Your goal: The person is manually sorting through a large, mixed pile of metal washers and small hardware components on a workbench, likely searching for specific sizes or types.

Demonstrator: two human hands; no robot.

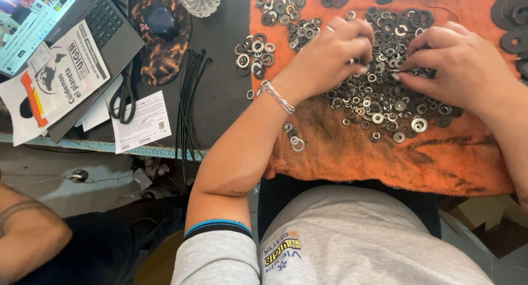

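A large heap of small metal washers lies on an orange cloth spread over the dark table. My left hand rests on the heap's left side with its fingers curled down among the washers; a braided bracelet circles that wrist. My right hand lies on the heap's right side, fingertips pointing left and touching the washers. The fingertips of both hands nearly meet over the middle of the pile. Whether either hand pinches a washer is hidden by the fingers.
Smaller sorted groups of washers lie left and at the top of the cloth, large black washers at the right. Black cable ties, scissors, papers, a laptop and a mouse sit left. Another person's arm shows at lower left.
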